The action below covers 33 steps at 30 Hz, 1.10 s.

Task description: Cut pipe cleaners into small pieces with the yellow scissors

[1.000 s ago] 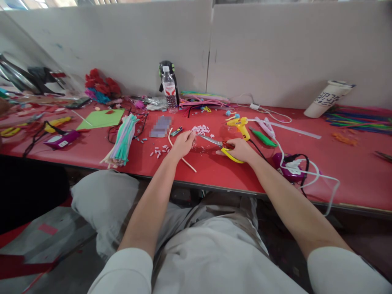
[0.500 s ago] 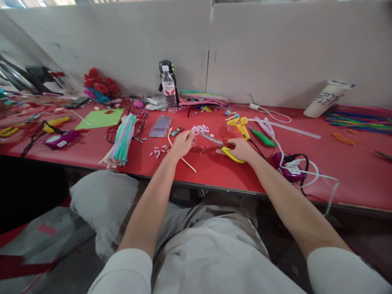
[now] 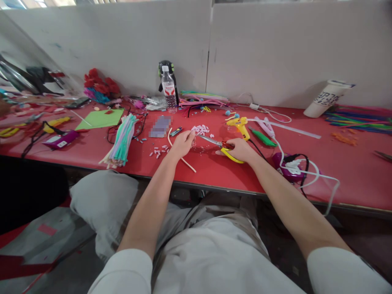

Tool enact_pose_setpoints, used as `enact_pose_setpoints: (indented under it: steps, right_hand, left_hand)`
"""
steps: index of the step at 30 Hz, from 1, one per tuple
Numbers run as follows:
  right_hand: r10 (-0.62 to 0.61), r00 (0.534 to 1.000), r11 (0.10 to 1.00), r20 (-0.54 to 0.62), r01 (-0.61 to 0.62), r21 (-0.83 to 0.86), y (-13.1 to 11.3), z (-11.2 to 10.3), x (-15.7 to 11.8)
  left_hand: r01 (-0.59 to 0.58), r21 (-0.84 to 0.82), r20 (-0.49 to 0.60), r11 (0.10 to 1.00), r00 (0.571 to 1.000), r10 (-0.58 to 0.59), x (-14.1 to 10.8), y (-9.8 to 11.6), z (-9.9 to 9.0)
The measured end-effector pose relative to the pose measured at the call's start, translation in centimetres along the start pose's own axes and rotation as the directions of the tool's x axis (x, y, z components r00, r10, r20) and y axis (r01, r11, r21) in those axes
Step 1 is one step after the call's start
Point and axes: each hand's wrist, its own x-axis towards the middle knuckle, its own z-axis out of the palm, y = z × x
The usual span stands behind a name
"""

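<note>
My left hand (image 3: pixel 183 143) is closed in a pinch over the middle of the table; whatever lies between its fingertips is too small and hidden to name. A pale fuzzy stem (image 3: pixel 189 164), like a pipe cleaner, passes beneath this hand, both ends showing. In my right hand (image 3: pixel 239 150) are scissors with yellow handles (image 3: pixel 232 156), fingers wrapped round them. Their metal blades (image 3: pixel 210 139) point left and reach the left fingertips. Just beyond the blades lies a heap of short pale pink pieces (image 3: pixel 201 130). More cut bits (image 3: pixel 157 152) are scattered left of my left hand.
A yellow glue gun (image 3: pixel 240 125) and a green tool (image 3: pixel 263 138) lie to the right, near a purple power block (image 3: pixel 288 167) with cables. Leftward is a bundle of pastel stems (image 3: pixel 122 141). A water bottle (image 3: pixel 169 92) stands by the partition; a paper cup (image 3: pixel 326 99) leans at right.
The scissors and my right hand have shifted very slightly to the left. My left hand stays in place, still pinching, and the things on the table have not moved.
</note>
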Motion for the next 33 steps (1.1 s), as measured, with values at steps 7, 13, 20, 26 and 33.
enact_pose_setpoints:
  steps: [7,13,20,26,33]
  right_hand:
    - [-0.015,1.000,1.000,0.001,0.015,-0.016,0.21,0.10,0.12]
    - [-0.021,1.000,1.000,-0.006,0.021,-0.017,0.27,0.09,0.18]
    - [0.001,1.000,1.000,-0.019,-0.001,0.000,0.40,0.12,0.19]
    - [-0.002,1.000,1.000,-0.004,0.002,0.000,0.05,-0.08,-0.06]
    - [-0.010,1.000,1.000,0.002,0.010,-0.025,0.01,-0.08,0.07]
  left_hand:
    - [0.016,-0.018,-0.004,1.000,1.000,-0.016,-0.05,0.07,0.02]
    - [0.014,-0.032,-0.001,0.999,1.000,-0.014,0.12,-0.31,0.14]
    - [0.004,-0.015,-0.009,1.000,1.000,-0.004,0.28,-0.73,0.21]
    - [0.003,-0.013,-0.010,1.000,1.000,-0.003,0.25,-0.54,0.19]
    - [0.001,0.004,-0.013,1.000,1.000,-0.001,0.17,-0.39,0.14]
